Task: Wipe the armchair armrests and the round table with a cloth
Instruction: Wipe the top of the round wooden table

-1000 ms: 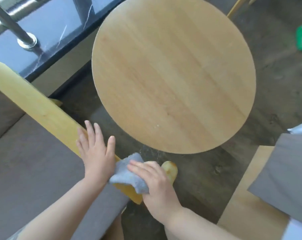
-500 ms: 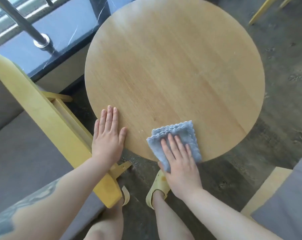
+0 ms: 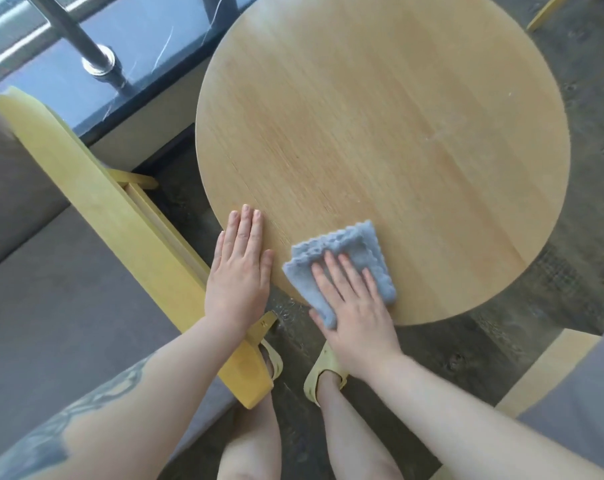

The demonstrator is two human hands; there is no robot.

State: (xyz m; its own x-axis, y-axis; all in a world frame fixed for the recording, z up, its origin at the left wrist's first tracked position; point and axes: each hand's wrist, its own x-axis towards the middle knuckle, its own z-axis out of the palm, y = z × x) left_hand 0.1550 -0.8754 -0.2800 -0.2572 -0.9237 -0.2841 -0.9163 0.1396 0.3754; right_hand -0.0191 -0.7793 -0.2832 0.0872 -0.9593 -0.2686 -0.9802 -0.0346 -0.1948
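Observation:
The round wooden table (image 3: 397, 126) fills the middle of the view. A folded blue-grey cloth (image 3: 366, 247) lies on its near edge. My right hand (image 3: 352, 303) presses flat on the cloth with straight fingers. My left hand (image 3: 239, 271) rests flat on the table's near-left rim, fingers together. The armchair's yellow wooden armrest (image 3: 96, 199) runs diagonally at the left, just beside my left wrist.
The armchair's grey seat cushion (image 3: 61, 313) lies at the left. A second chair's wooden arm and grey cushion (image 3: 563, 382) stand at the lower right. A metal railing post (image 3: 96, 60) rises from a dark ledge at the back left. My feet in yellow sandals (image 3: 319, 379) stand below the table edge.
Both hands left the armrest and moved onto the table. The cloth went from the armrest's end to the table's near edge, where my right hand now lies flat on it.

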